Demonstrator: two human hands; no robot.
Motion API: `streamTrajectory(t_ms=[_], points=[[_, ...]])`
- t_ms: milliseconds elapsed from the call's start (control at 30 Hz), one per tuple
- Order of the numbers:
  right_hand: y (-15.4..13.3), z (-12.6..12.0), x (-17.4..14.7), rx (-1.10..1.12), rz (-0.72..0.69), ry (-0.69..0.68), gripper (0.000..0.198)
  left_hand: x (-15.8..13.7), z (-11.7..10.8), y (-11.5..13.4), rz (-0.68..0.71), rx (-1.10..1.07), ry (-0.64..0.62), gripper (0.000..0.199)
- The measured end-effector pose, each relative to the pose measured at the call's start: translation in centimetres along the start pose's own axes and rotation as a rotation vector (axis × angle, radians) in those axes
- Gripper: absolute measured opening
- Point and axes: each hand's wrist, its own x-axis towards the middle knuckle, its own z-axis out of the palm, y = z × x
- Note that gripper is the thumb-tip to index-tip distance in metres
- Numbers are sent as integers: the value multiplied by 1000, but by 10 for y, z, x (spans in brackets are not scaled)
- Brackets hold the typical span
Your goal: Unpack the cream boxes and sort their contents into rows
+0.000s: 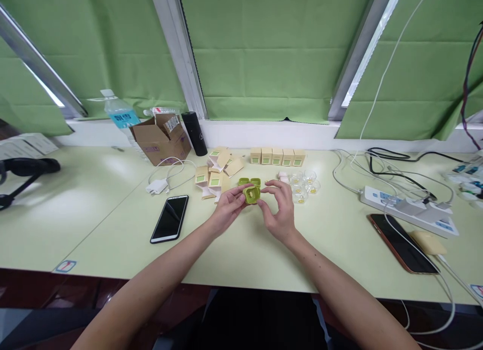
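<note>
My left hand [231,205] is closed on a small green square box [251,194], gripping its left side; the box's hollow faces me and a paler bit shows inside. Close by on the right, my right hand [279,209] has its fingers apart, the thumb tip at the box's right edge. Just beyond the held box lie two more green square pieces [249,181]. Several clear plastic cups [304,183] with yellow spots sit past my right hand, next to a pale pinkish item [283,177] partly hidden by my fingers.
Folded-open small cartons [216,177] lie in a heap; several closed ones [277,157] stand in a row behind. A phone [169,219], charger [157,186], brown cardboard box [162,140] and black flask [194,134] are left. Right are a power strip [409,209], cables and another phone [402,243].
</note>
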Motion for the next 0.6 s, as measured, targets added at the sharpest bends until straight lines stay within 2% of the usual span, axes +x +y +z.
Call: streamTrajectory(t_ms=[67,200,433,600], points=[[1,-1,0,-45,-2,29,12,-1,1,-1,7,30,-16,50],[5,2,-3,-73,39,-2,17,-2,3,-6,44,130,-53,55],[8,8,-7,-95,56,-33,20,-3,3,-12,110,223,-71,51],[10,11,-8,-70,74,-56,17,-4,3,-13,164,305,-91,49]])
